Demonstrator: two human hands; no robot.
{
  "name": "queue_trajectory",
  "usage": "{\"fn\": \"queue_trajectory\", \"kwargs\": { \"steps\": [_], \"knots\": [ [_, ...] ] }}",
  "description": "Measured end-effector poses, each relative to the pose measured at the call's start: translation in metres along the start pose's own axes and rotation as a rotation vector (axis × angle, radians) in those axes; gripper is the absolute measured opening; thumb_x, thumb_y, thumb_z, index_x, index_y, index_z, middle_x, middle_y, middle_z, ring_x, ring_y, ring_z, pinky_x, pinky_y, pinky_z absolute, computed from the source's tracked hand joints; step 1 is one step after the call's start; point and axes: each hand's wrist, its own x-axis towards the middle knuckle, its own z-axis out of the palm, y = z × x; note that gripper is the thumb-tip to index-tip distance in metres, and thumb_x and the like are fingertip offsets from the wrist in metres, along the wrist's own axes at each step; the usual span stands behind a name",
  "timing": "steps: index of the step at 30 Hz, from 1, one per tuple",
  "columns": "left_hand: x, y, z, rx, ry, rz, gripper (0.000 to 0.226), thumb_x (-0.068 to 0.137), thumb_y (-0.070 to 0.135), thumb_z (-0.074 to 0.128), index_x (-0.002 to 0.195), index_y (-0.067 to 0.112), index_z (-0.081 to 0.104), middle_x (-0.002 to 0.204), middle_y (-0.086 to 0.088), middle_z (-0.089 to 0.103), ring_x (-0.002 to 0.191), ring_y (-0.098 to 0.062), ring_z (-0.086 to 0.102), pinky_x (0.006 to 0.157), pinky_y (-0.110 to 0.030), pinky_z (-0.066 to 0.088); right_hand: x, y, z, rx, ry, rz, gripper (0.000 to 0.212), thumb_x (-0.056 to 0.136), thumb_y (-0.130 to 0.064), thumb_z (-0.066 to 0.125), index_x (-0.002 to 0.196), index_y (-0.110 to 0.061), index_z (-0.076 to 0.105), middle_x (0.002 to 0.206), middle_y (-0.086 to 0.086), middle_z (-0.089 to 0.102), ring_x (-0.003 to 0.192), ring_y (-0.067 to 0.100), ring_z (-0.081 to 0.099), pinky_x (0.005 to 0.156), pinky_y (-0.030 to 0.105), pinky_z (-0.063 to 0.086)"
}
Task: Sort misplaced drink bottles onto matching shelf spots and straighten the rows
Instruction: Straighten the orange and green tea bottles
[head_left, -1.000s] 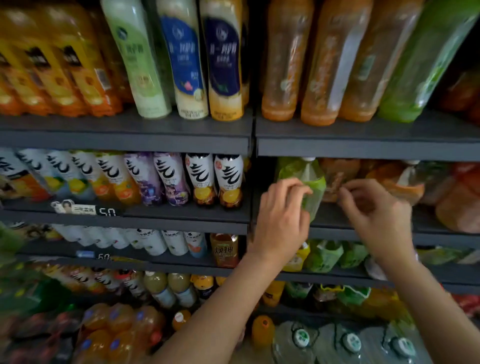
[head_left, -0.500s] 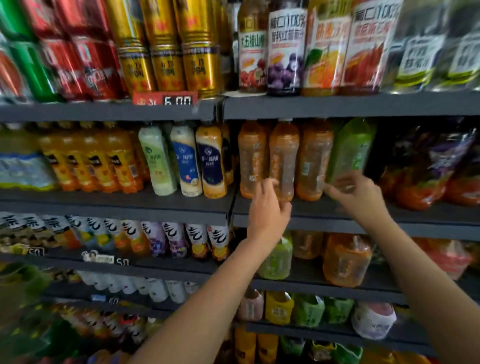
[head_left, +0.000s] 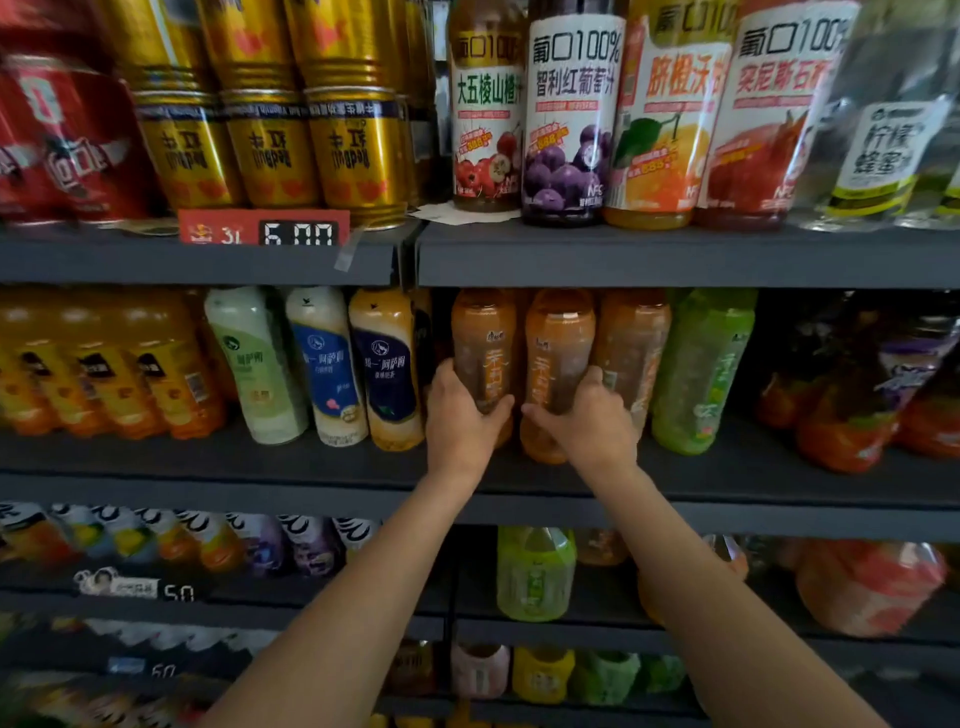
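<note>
While the left hand (head_left: 462, 421) is gripping one orange tea bottle (head_left: 483, 348) and the right hand (head_left: 587, 421) its neighbour (head_left: 558, 353) on the middle shelf (head_left: 727, 483), a careless shove could be toppling the green bottle (head_left: 701, 369), which seems misplaced.

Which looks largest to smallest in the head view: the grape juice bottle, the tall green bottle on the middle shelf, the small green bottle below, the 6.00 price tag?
1. Grape juice bottle, though cut off at the top and nearest the camera.
2. Tall green bottle, close to it, so unsure.
3. Small green bottle.
4. Price tag.
</note>
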Motion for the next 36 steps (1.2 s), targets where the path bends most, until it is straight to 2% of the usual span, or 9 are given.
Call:
{"fn": "queue_trajectory", "kwargs": {
  "steps": [4, 7, 12, 20, 24, 28, 31, 33, 36],
  "knots": [
    [0.006, -0.005, 0.006, 0.017, 0.002, -0.002, 0.067, 0.077, 0.027, 0.075, 0.129, 0.006, 0.039, 0.124, -0.01, 0.053, 0.117, -0.025, 0.051, 0.096, -0.035, 0.045, 0.002, -0.001, 0.002, -0.097, 0.061, 0.002, 0.07, 0.076, -0.058, 0.066, 0.114, -0.005, 0.041, 0.109, 0.013, 0.063, 0.098, 0.032, 0.063, 0.072, 0.038, 0.05],
    [0.01, -0.007, 0.0, 0.074, -0.002, -0.004, 0.066, 0.075, 0.033, 0.076, 0.124, 0.006, 0.041, 0.121, -0.011, 0.054, 0.114, -0.025, 0.052, 0.09, -0.036, 0.046, -0.006, 0.004, -0.004, -0.16, 0.108, 0.004, 0.069, 0.075, -0.06, 0.065, 0.111, -0.006, 0.04, 0.107, 0.012, 0.062, 0.096, 0.032, 0.064, 0.069, 0.037, 0.049],
    [0.007, -0.006, -0.013, 0.114, -0.088, -0.014, 0.067, 0.071, 0.037, 0.078, 0.119, 0.007, 0.042, 0.12, -0.01, 0.056, 0.112, -0.026, 0.054, 0.088, -0.036, 0.045, -0.018, 0.016, -0.005, -0.072, 0.147, 0.041, 0.076, 0.075, -0.059, 0.066, 0.119, -0.005, 0.033, 0.123, 0.015, 0.052, 0.102, 0.037, 0.06, 0.072, 0.04, 0.049],
    [0.008, -0.002, -0.018, 0.04, -0.234, -0.011, 0.057, 0.079, 0.029, 0.073, 0.125, 0.009, 0.044, 0.124, -0.008, 0.059, 0.117, -0.025, 0.054, 0.098, -0.04, 0.044, -0.008, 0.026, -0.008, 0.071, -0.015, -0.034, 0.075, 0.075, -0.048, 0.072, 0.126, -0.004, 0.038, 0.124, 0.015, 0.052, 0.115, 0.031, 0.052, 0.09, 0.042, 0.048],
    [0.009, -0.003, -0.024, 0.002, -0.316, -0.013, 0.058, 0.082, 0.024, 0.07, 0.131, 0.01, 0.042, 0.128, -0.006, 0.056, 0.12, -0.022, 0.051, 0.095, -0.027, 0.039, -0.007, 0.03, -0.008, 0.107, -0.036, -0.042, 0.067, 0.075, -0.042, 0.075, 0.119, -0.004, 0.042, 0.118, 0.014, 0.057, 0.109, 0.03, 0.056, 0.087, 0.04, 0.049],
    [0.015, -0.005, -0.03, -0.038, -0.452, -0.02, 0.061, 0.083, 0.023, 0.069, 0.135, 0.015, 0.038, 0.132, -0.004, 0.052, 0.123, -0.019, 0.048, 0.098, -0.028, 0.038, -0.007, 0.033, -0.005, 0.199, -0.038, -0.07, 0.057, 0.079, -0.032, 0.073, 0.118, -0.003, 0.043, 0.119, 0.016, 0.059, 0.11, 0.033, 0.057, 0.089, 0.039, 0.049],
    [0.011, -0.009, -0.024, -0.021, -0.39, -0.011, 0.058, 0.084, 0.025, 0.068, 0.134, 0.015, 0.041, 0.131, -0.006, 0.052, 0.122, -0.022, 0.048, 0.102, -0.036, 0.04, -0.005, 0.035, 0.004, 0.199, -0.014, -0.078, 0.048, 0.082, -0.03, 0.07, 0.118, -0.005, 0.05, 0.115, 0.014, 0.063, 0.108, 0.033, 0.058, 0.091, 0.043, 0.049],
    [0.009, -0.009, -0.022, 0.037, -0.341, -0.007, 0.059, 0.084, 0.029, 0.068, 0.134, 0.015, 0.041, 0.131, -0.01, 0.044, 0.121, -0.025, 0.046, 0.102, -0.039, 0.04, -0.003, 0.035, 0.009, 0.248, -0.005, -0.042, 0.045, 0.082, -0.028, 0.071, 0.116, -0.008, 0.052, 0.112, 0.013, 0.064, 0.102, 0.033, 0.062, 0.087, 0.046, 0.052],
    [0.011, -0.007, -0.024, 0.039, -0.375, -0.02, 0.061, 0.085, 0.029, 0.066, 0.138, 0.016, 0.038, 0.131, -0.01, 0.038, 0.118, -0.025, 0.048, 0.096, -0.033, 0.042, 0.008, 0.037, 0.012, 0.328, -0.099, 0.002, 0.036, 0.083, -0.022, 0.07, 0.112, -0.01, 0.052, 0.102, 0.012, 0.067, 0.091, 0.033, 0.067, 0.079, 0.048, 0.055]
  ]
}}
